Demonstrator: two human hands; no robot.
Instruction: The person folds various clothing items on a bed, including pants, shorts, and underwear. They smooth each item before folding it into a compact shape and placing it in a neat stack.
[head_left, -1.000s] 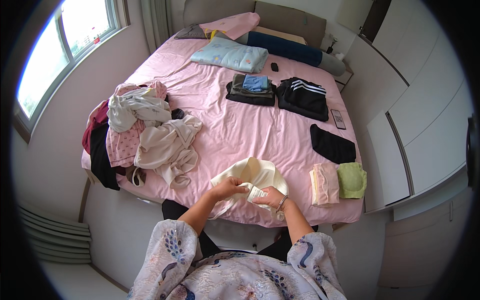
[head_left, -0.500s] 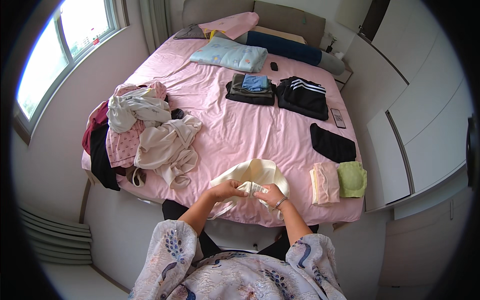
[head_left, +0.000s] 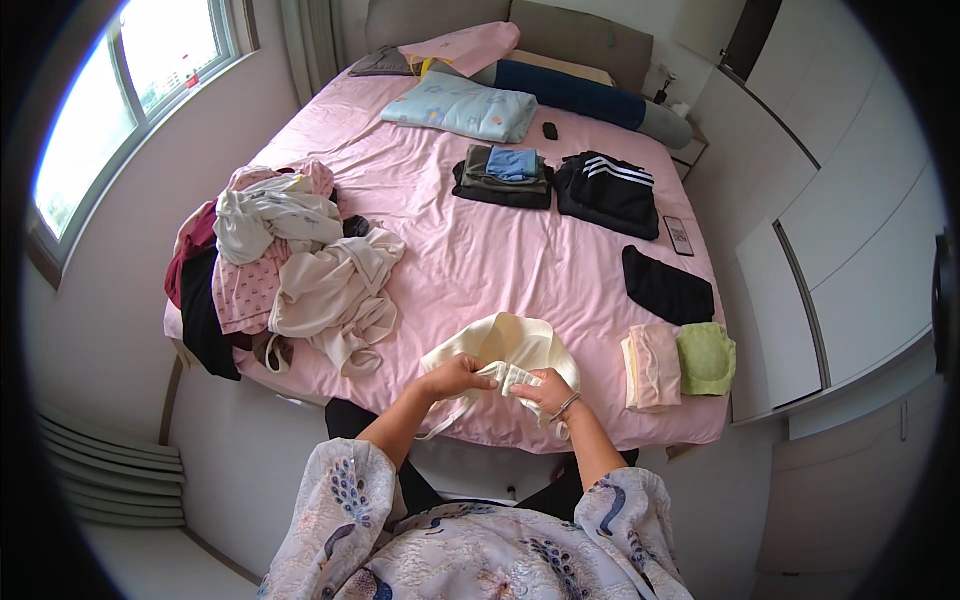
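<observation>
A cream bra [head_left: 510,336] lies at the bed's near edge, its cups facing away from me and its straps hanging toward the edge. My left hand [head_left: 458,377] pinches one end of its back band. My right hand [head_left: 545,390], with a bracelet at the wrist, grips the other end. Between my thumbs the two band ends meet at the hook closure; whether the hooks are fastened I cannot tell. To the right lie a folded green bra [head_left: 706,359] and a folded pale pink and cream stack [head_left: 652,368].
A heap of loose clothes [head_left: 330,290] covers the bed's left side. Folded dark clothes [head_left: 608,195], a folded black garment [head_left: 668,286] and a phone [head_left: 678,236] lie on the right. A light blue quilt [head_left: 460,108] and a long dark blue bolster [head_left: 570,92] rest near the headboard.
Both hands stay on the bra's band, with slight finger movement; the right thumb has shifted along the closure. The bra's cups have moved a little. Everything else lies as before.
</observation>
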